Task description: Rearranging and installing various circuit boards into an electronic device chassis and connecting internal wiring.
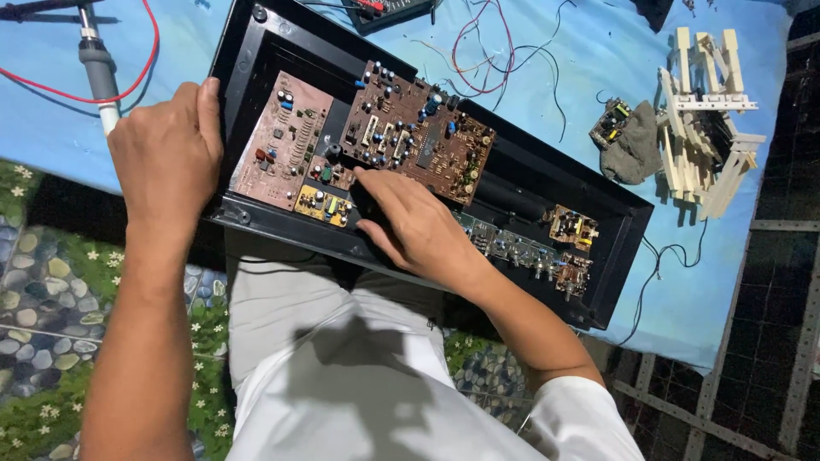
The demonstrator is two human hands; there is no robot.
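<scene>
Bright even overhead light, sharp focus, soft shadow on lap, no glare, slight edge distortion.

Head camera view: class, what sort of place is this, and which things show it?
Probably an informal home electronics repair spot: an opened black plastic casing holding brown circuit boards, loose red and black wires, and a grey soldering tool on blue cloth.
</scene>
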